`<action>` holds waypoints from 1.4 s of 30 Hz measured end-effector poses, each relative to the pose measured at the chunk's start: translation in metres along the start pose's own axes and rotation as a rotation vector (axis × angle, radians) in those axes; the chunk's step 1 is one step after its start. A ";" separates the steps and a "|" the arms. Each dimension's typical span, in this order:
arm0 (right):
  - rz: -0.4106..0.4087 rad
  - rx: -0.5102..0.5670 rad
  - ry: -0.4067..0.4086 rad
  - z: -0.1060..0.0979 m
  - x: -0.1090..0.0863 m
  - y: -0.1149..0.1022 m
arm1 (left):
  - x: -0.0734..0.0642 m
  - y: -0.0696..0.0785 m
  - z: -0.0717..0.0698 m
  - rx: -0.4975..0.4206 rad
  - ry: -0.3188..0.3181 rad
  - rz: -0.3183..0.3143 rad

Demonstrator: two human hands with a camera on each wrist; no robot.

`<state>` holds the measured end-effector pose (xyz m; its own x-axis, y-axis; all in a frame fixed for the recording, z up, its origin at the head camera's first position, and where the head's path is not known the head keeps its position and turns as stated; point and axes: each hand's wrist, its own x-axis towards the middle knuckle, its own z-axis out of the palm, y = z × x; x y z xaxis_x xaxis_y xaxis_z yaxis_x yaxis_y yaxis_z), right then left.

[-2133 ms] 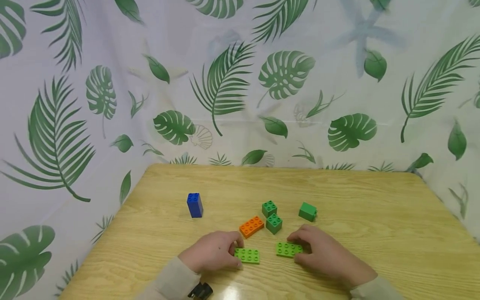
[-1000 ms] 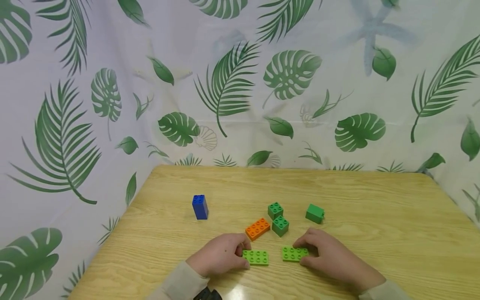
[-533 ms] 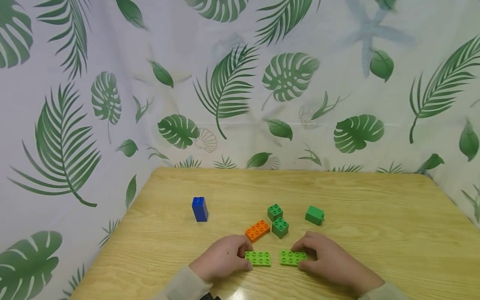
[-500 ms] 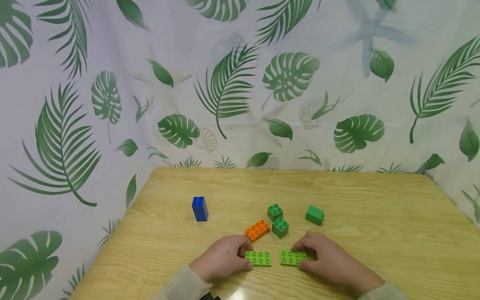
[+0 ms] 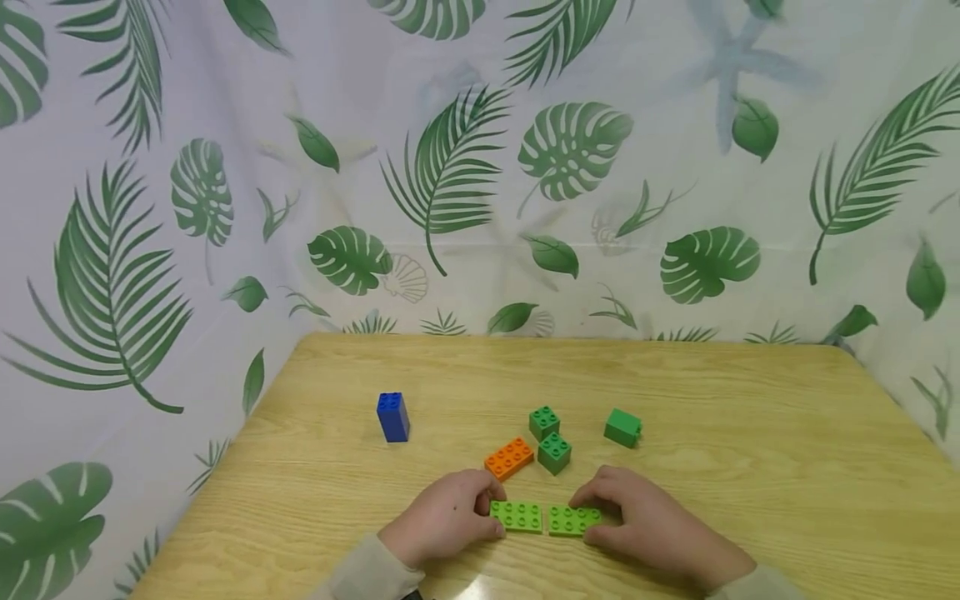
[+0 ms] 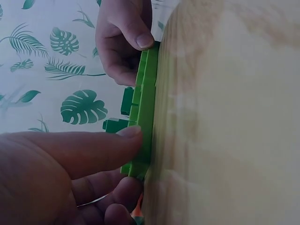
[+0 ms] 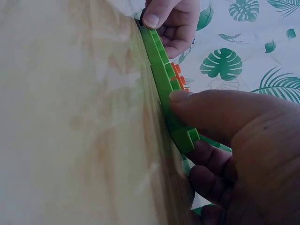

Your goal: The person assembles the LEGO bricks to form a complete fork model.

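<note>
Two flat lime-green toy bricks lie end to end on the wooden table, a thin gap between them in the head view. My left hand [image 5: 448, 515] pinches the left lime brick [image 5: 517, 517] at its outer end, thumb on the near side and fingers on the far side. The right lime brick [image 5: 567, 521] is pinched the same way by my right hand [image 5: 637, 518]. In the left wrist view the left thumb [image 6: 112, 147] presses along the side of its brick. The right thumb [image 7: 206, 105] does likewise in the right wrist view.
Just beyond the hands lie an orange brick [image 5: 509, 458] and two dark green bricks, one nearer [image 5: 554, 452] and one farther [image 5: 543, 422]. Another green brick [image 5: 622, 427] lies on its side to the right. A tall blue block [image 5: 393, 417] stands at the left. A leaf-patterned cloth [image 5: 465, 275] hangs behind the table [image 5: 712, 392].
My right hand has slid its lime brick leftward, narrowing the gap to the left one. Earlier the left brick moved slightly right. The other bricks stay put while the head view shifts a little.
</note>
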<state>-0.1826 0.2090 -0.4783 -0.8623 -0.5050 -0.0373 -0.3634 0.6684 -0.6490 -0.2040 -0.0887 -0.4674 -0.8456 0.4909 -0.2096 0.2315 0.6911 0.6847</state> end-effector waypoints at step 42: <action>-0.014 -0.033 -0.003 0.005 0.002 0.002 | 0.000 -0.001 0.002 0.021 0.012 0.027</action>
<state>-0.1832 0.2063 -0.4838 -0.8559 -0.5162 -0.0310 -0.3867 0.6787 -0.6244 -0.2029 -0.0881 -0.4693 -0.8445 0.5033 -0.1827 0.2641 0.6884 0.6755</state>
